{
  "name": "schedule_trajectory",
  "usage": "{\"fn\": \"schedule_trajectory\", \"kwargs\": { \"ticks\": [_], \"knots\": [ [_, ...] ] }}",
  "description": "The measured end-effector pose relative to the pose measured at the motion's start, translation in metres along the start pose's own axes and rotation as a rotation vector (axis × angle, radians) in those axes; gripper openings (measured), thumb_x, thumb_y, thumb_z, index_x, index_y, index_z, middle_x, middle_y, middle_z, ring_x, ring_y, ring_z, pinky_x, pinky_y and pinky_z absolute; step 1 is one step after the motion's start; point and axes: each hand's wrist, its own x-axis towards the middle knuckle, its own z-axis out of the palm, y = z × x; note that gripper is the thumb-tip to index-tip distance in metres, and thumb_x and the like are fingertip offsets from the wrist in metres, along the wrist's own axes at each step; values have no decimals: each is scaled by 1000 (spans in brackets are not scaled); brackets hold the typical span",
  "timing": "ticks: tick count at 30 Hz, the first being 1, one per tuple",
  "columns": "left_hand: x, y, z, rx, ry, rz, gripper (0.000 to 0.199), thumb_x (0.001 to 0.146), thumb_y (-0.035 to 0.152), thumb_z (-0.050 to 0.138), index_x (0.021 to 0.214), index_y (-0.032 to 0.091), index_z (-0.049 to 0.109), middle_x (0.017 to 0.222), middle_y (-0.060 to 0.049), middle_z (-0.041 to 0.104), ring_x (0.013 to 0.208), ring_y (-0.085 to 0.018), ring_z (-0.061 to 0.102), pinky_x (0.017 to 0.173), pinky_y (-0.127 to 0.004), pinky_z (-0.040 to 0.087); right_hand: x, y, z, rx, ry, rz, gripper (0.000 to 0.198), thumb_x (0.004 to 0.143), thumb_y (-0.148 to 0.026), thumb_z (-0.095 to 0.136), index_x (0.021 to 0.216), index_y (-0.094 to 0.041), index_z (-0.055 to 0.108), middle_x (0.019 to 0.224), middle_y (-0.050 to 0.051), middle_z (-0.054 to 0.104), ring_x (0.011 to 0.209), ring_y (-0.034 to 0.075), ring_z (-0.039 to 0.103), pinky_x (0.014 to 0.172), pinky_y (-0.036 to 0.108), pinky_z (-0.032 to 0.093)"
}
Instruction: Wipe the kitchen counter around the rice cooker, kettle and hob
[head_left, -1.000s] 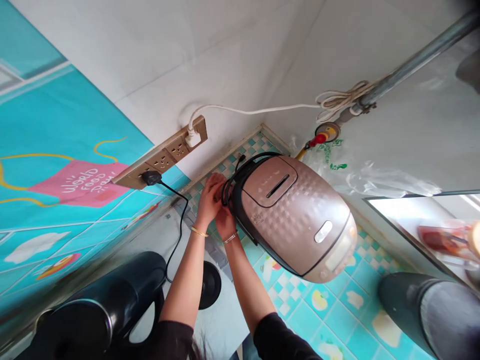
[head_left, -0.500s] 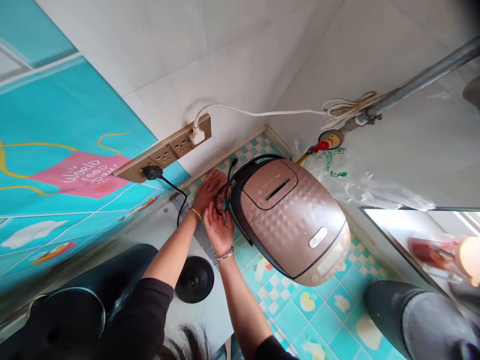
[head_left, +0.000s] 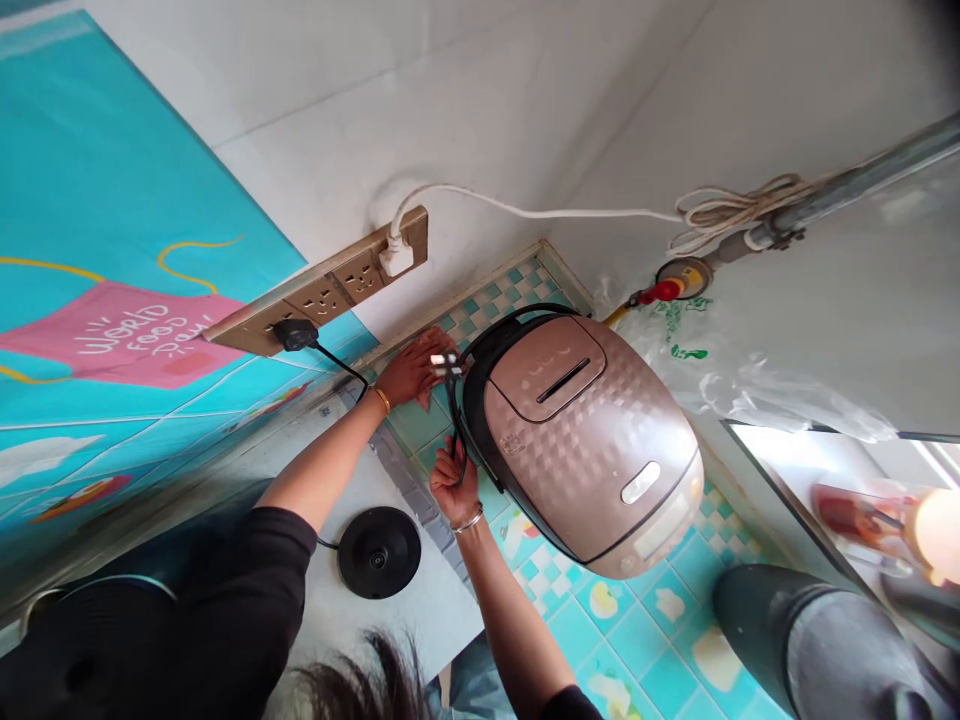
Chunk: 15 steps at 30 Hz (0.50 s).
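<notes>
The left hand [head_left: 409, 368] pinches the plug [head_left: 444, 366] of the black cord [head_left: 454, 425], prongs showing, just beside the back of the rice cooker [head_left: 589, 440]; the right hand [head_left: 454, 480], below the left, is closed around the cord's slack; the step in hand looks like freeing the cord; the next move likely calls for carrying the plug up-left of the left hand to the socket strip [head_left: 322, 295], where a black plug [head_left: 294, 334] and a white plug [head_left: 395, 256] already sit.
</notes>
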Motion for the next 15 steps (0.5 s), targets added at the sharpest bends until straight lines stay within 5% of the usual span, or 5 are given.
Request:
{"fn": "schedule_trajectory", "kwargs": {
  "ticks": [4, 7, 10, 15],
  "knots": [
    [21, 1, 4, -88, 11, -9, 57, 111, 42, 42, 163, 20, 52, 172, -9, 44, 166, -27, 33, 138, -52, 21, -24, -11, -21, -44, 13, -46, 47, 110, -19, 23, 99, -5, 66, 61, -15, 30, 43, 0, 27, 48, 7, 23],
    [54, 2, 11, -99, 26, -26, 57, 112, 39, 40, 165, 16, 48, 173, -10, 41, 167, -26, 30, 139, -50, 17, -40, -19, -31, -178, 97, -57, 30, 106, -15, 40, 99, -11, 69, 65, -13, 26, 46, 3, 21, 46, 7, 25],
    [104, 2, 22, -121, 68, -39, 54, 112, 30, 41, 162, 11, 48, 173, -11, 41, 166, -21, 31, 140, -47, 16, -52, -26, -41, -320, 177, -8, 15, 95, -11, 57, 94, -19, 69, 71, -9, 22, 52, 5, 18, 46, 10, 26],
    [205, 5, 35, -97, 64, -9, 53, 109, 25, 48, 160, 8, 50, 171, -12, 45, 164, -17, 34, 140, -42, 16, -73, -41, -71, -627, 299, -12, 13, 82, -31, 71, 92, -35, 76, 82, -2, 37, 63, 13, 38, 51, 26, 39]
  ]
}}
